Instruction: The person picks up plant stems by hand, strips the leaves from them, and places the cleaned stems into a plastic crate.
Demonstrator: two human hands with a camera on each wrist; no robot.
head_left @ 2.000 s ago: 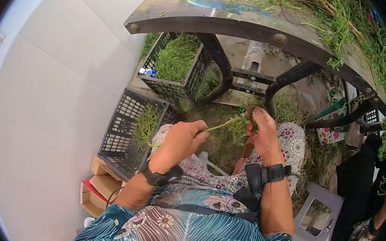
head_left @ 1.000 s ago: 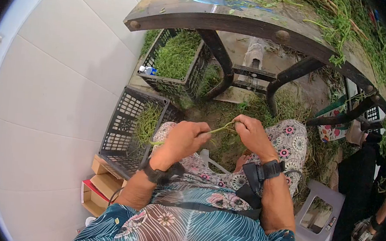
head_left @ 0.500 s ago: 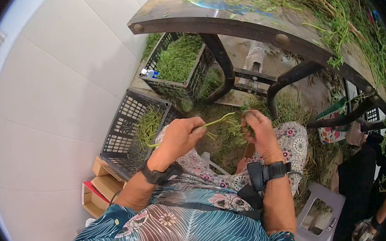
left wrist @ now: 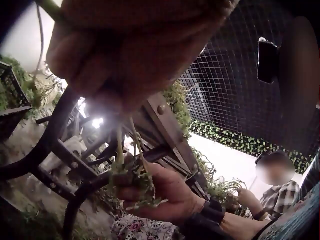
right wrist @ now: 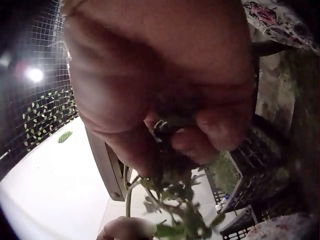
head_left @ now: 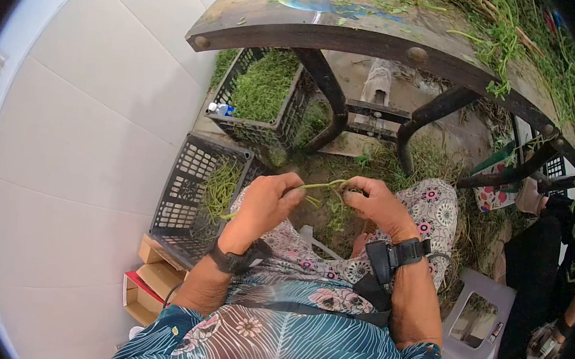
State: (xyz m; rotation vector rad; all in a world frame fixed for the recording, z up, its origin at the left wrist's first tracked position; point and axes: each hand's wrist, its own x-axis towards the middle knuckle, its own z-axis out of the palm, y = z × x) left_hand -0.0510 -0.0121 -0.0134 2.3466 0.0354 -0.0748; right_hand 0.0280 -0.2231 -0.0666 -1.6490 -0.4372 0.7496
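A thin green plant stalk (head_left: 318, 185) stretches between my two hands above my lap. My left hand (head_left: 268, 202) grips its bare lower end, and a bit of stem pokes out below the fist. My right hand (head_left: 368, 200) curls around the leafy upper end (left wrist: 131, 180), with leaves bunched in the fingers (right wrist: 175, 210). Both hands sit just below the edge of a dark metal table (head_left: 356, 37).
Two black plastic crates stand to my left: the near crate (head_left: 192, 198) holds trimmed stalks, the far crate (head_left: 261, 90) is full of greens. Cuttings litter the ground and tabletop (head_left: 510, 28). A grey stool (head_left: 474, 322) and another person (head_left: 553, 295) are at right.
My right hand dropped from the raised stalk tip and closed in on the leafy end, nearer to my left hand. The stalk now lies almost level.
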